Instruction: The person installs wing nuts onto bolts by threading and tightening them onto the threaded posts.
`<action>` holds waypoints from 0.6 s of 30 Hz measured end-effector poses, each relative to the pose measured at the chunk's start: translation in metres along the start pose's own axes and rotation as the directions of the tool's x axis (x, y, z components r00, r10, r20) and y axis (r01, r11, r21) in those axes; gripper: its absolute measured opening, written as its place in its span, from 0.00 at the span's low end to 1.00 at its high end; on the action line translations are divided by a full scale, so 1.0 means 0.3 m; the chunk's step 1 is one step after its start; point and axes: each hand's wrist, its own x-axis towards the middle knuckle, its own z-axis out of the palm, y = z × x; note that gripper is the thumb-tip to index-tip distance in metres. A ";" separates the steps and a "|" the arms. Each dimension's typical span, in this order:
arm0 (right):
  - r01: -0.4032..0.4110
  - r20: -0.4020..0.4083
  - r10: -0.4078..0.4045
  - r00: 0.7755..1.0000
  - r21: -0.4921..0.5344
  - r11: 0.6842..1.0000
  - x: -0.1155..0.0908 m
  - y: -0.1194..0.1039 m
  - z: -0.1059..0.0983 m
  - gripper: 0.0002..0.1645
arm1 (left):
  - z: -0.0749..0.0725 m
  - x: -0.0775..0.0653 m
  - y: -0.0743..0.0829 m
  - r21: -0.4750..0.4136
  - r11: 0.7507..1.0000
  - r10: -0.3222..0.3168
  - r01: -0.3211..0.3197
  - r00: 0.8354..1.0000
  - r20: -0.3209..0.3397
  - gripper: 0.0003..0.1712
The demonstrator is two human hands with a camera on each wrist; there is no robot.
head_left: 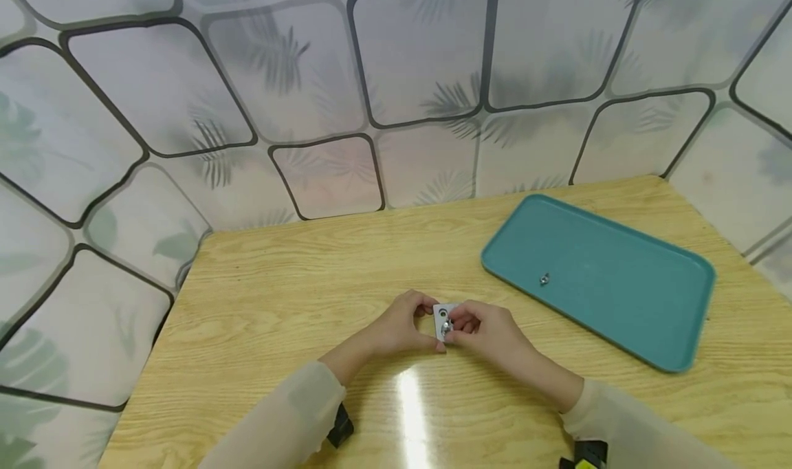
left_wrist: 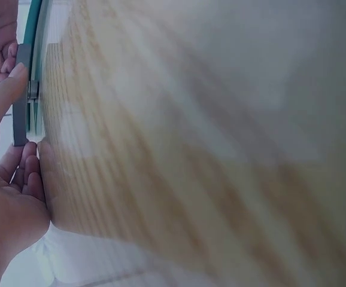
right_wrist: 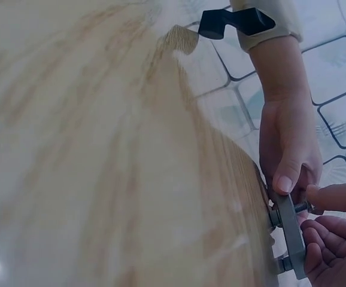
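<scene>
A small grey metal plate [head_left: 438, 311] with holes is held above the wooden table between both hands. My left hand [head_left: 399, 326] grips its left side, thumb on the near edge and fingers on the far edge. My right hand [head_left: 495, 331] pinches a shiny wing nut [head_left: 446, 327] at the plate's face. In the right wrist view, a threaded bolt [right_wrist: 302, 207] sticks out of the plate [right_wrist: 292, 236] towards my right fingers. Two bolt heads [right_wrist: 285, 263] show on its other side. My right fingertips partly hide the wing nut.
On the right of the wooden table [head_left: 297, 269] lies a teal tray [head_left: 619, 276]. Another small wing nut [head_left: 544, 279] rests in it near the left edge. A patterned curtain [head_left: 427, 159] hangs behind the table and along both sides.
</scene>
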 end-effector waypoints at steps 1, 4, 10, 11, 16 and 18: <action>0.001 0.000 -0.001 1.000 -0.008 1.000 0.001 -0.002 0.000 0.13 | -0.002 -0.001 0.001 -0.006 1.000 0.002 -0.002 1.000 0.001 0.37; 0.006 0.003 -0.006 1.000 -0.026 1.000 0.006 -0.008 0.002 0.14 | -0.005 -0.003 0.001 -0.015 1.000 0.010 -0.010 1.000 -0.003 0.37; 0.034 0.011 -0.033 0.999 -0.045 0.998 0.012 -0.009 0.002 0.13 | -0.007 -0.002 0.000 -0.023 1.000 0.008 -0.008 1.000 -0.005 0.37; 0.037 0.012 -0.037 0.999 -0.047 0.998 0.012 -0.008 0.002 0.12 | -0.007 -0.002 0.000 -0.019 1.000 0.008 -0.008 1.000 -0.004 0.37; 0.031 0.018 -0.031 0.999 -0.038 0.999 0.006 -0.009 -0.003 0.11 | -0.004 -0.002 -0.001 -0.017 1.000 0.000 0.000 1.000 0.001 0.37; 0.028 0.017 -0.028 0.999 -0.034 0.999 0.002 -0.009 -0.006 0.10 | -0.002 -0.002 -0.003 -0.020 1.000 -0.004 0.004 1.000 0.003 0.37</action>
